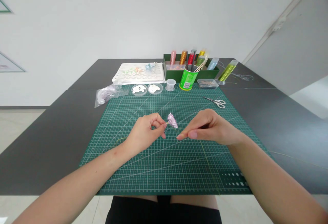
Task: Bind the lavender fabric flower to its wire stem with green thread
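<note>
In the head view, my left hand (pixel 147 128) pinches the thin stem of a small pale-purple artificial flower (pixel 172 121) between thumb and forefinger. The blossom points right, towards my other hand, above the green cutting mat (pixel 153 169). My right hand (pixel 210 126) is just right of the flower and apart from it. Its fingers are closed together and bent down, with the thumb against them; what they hold, if anything, is hidden. A faint yellowish thread (pixel 205 154) runs down below the right hand over the mat.
White-handled scissors (pixel 219 103) lie on the mat's right side. Behind stand a green can (pixel 189 79), a dark green box (pixel 176 75) of thread spools, and a clear case (pixel 208 83). Two round dishes (pixel 139 89), a plastic bag (pixel 107 93) and stacked paper (pixel 138 77) are left.
</note>
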Demonstrator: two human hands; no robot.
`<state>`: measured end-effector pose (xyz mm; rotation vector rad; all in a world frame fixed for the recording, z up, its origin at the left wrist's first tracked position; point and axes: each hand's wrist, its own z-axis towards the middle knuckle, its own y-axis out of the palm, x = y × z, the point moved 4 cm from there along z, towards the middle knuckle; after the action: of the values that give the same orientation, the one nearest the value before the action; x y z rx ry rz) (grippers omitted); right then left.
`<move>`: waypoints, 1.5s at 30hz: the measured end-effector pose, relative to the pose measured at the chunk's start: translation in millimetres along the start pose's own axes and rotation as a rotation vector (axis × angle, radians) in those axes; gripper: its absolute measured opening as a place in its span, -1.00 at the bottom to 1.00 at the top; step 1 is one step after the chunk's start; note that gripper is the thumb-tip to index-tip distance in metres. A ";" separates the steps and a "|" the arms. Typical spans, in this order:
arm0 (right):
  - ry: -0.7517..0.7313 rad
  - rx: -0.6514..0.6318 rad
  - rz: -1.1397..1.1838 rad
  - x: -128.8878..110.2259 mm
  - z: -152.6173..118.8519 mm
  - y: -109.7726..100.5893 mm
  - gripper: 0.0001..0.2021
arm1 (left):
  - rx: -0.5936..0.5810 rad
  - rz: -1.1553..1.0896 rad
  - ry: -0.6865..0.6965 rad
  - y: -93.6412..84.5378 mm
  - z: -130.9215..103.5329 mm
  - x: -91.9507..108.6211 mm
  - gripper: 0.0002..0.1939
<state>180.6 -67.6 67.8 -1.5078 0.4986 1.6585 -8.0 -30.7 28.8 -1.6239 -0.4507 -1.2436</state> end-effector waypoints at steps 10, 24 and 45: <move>0.039 0.345 0.010 6.2 6.3 -6.5 -0.71 | -0.311 -0.134 -0.118 18.5 -10.3 6.7 -0.84; 0.193 0.423 -0.012 38.1 14.3 -9.7 -0.76 | -0.438 -0.223 -0.163 22.4 -12.8 10.2 -0.83; 0.315 0.067 -0.072 55.7 13.1 -2.8 -0.58 | 0.159 0.027 0.194 -22.7 -5.7 25.2 -0.85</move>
<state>177.6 -39.2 18.1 -1.7251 0.6522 1.3417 -18.1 -32.5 61.6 -1.3571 -0.3937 -1.2973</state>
